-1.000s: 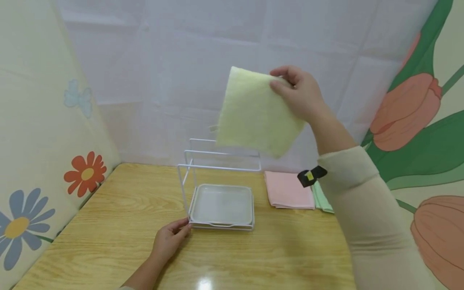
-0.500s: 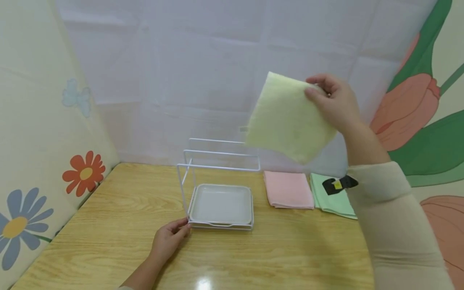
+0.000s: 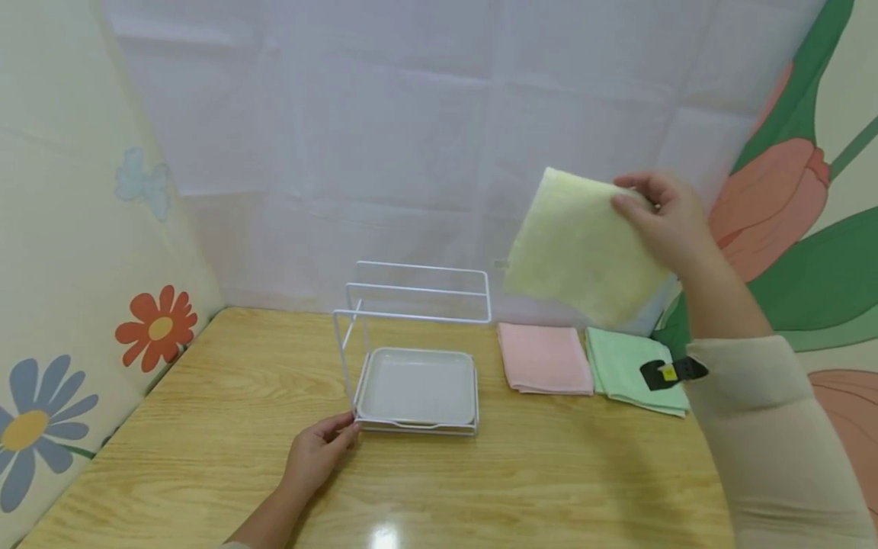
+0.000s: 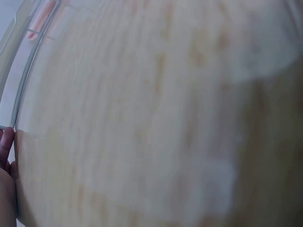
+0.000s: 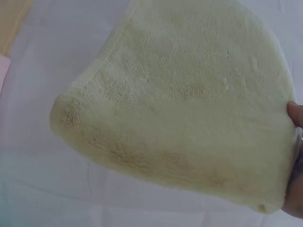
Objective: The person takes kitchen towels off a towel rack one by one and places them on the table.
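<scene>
In the head view my right hand (image 3: 668,221) pinches a folded pale yellow towel (image 3: 583,244) by its upper right edge, up in the air at the right. The right wrist view shows the towel (image 5: 184,109) filling most of the frame, with fingertips at its right side. My left hand (image 3: 318,450) holds the front left corner of a white wire rack (image 3: 411,316) between thumb and fingers. A shallow whitish tray (image 3: 418,387) sits in the rack's base. Only part of the left hand (image 4: 6,175) shows at the edge of the left wrist view.
Right of the rack, a folded pink towel (image 3: 545,358) lies on the wooden table (image 3: 261,381). Beside it lies a folded green towel (image 3: 627,362), partly behind the black strap on my right sleeve. A white sheet (image 3: 377,152) hangs behind the table.
My right hand has carried the yellow towel rightward and then lower, from above the rack to above the pink and green towels. My left hand stays at the rack's corner.
</scene>
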`<state>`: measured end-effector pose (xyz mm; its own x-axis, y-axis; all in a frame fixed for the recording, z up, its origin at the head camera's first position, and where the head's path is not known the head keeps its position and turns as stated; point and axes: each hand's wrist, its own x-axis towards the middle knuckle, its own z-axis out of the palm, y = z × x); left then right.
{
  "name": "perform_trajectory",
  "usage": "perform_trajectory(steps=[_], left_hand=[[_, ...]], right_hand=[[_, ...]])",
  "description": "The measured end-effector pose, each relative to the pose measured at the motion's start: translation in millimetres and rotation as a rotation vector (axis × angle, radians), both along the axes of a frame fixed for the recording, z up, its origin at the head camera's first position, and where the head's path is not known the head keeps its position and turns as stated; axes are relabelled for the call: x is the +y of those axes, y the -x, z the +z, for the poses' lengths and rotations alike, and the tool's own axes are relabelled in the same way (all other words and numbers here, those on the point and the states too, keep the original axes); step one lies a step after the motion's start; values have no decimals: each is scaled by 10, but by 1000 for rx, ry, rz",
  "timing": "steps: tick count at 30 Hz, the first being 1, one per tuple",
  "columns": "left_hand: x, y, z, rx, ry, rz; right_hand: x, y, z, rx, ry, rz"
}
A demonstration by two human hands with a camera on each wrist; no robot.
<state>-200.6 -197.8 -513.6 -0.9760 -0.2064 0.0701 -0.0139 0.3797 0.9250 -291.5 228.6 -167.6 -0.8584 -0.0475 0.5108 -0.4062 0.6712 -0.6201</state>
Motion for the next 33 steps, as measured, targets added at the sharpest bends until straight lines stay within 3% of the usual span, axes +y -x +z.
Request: perform_trajectory(steps=[9, 19, 25, 33], left_hand=[[-1, 17, -15, -2, -25, 3], [9, 10, -5, 0, -42, 14], [4, 23, -9, 3, -28, 17], [3, 22, 2, 13, -28, 10]], right_hand=[[112, -44, -159, 51, -22, 5], [198, -84, -327, -57, -50, -38], [246, -84, -451, -59, -49, -17], [249, -129, -617, -130, -70, -19]])
